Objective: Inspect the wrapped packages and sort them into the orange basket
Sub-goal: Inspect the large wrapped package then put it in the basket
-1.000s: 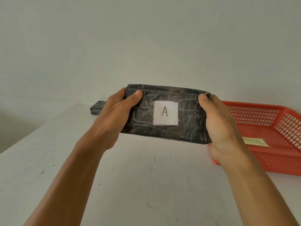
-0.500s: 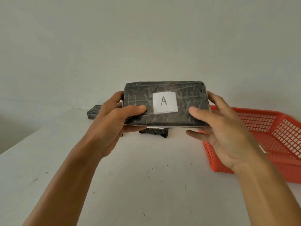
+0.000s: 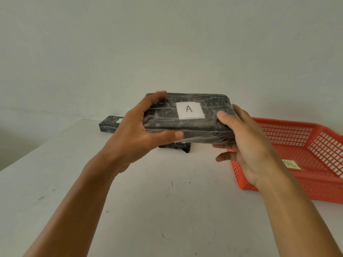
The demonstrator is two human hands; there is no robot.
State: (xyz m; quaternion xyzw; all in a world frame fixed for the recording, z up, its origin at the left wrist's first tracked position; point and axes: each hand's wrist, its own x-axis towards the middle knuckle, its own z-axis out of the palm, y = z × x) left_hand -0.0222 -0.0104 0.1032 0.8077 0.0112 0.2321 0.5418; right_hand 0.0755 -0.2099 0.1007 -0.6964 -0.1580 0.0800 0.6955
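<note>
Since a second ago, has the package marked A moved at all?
Yes. The package marked A has tipped flatter in both hands, uncovering a small dark package on the table beneath it.

Both bare forearms rise from the bottom corners of the frame and converge toward its middle. The left hand [image 3: 135, 132] sits left of centre, palm turned inward, thumb stretched out to the right and fingers spread upward and blurred, so its grip on the wrapped package [image 3: 187, 125] cannot be told. The right hand [image 3: 246, 143], right of centre, clasps the package's right end, thumb on top and fingers curled beneath.
</note>
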